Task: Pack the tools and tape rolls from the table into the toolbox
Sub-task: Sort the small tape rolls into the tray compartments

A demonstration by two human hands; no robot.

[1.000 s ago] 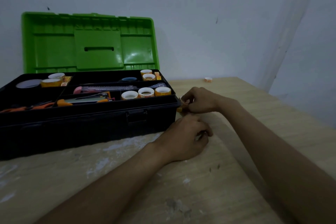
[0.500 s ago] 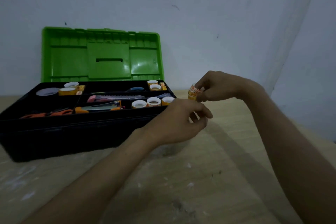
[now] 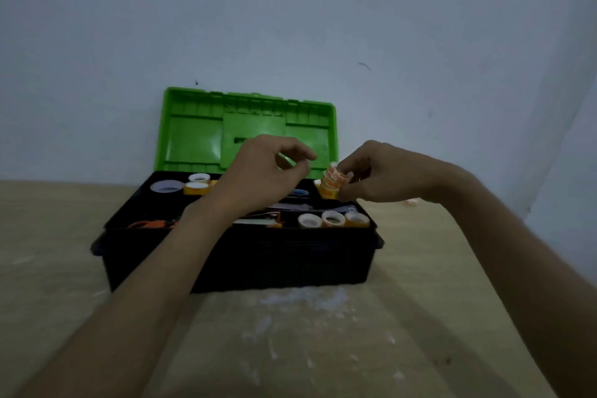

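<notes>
Right hand (image 3: 387, 174) holds a small stack of orange-and-white tape rolls (image 3: 333, 182) over the open black plastic toolbox (image 3: 274, 263).

The fingers and thumb pinch the stack from the right, above the box's rear right corner, beside the raised green lid (image 3: 197, 139). The left hand (image 3: 266, 168) hovers over the tray with fingers curled, thumb near forefinger — whether it holds anything cannot be told. Three small rolls (image 3: 332, 220) sit in the front right compartment; the box stands on a pale wooden table (image 3: 323, 352).

No readable text; print on tape rolls (image 3: 332, 182) blurred
</notes>
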